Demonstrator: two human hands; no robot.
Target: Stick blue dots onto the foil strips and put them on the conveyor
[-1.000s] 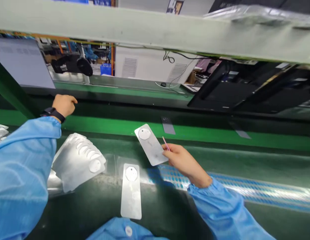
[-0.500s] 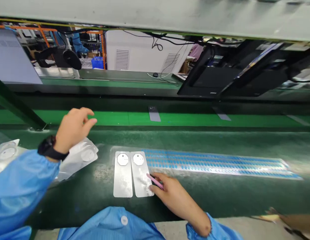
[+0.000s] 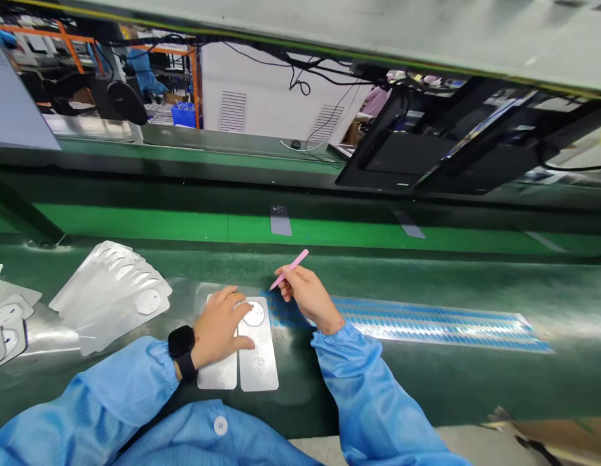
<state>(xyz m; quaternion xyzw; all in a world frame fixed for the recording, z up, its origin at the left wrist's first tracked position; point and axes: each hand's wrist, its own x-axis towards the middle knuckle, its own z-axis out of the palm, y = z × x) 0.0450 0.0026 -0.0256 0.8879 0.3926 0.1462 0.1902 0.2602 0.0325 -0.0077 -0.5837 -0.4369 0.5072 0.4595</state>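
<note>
My right hand now pinches the slim pink tweezers at the left end of the long clear sheet of blue dots

It has let go of the silvery rectangular plate with a white disc, which lies near me beside a matching silvery plate; my left hand has come across, fingers spread, hiding much of that left one, though whether it presses I cannot tell; far left, a fanned stack of silvery plates

Pale plates, blue-dotted sheet on green bench
</note>
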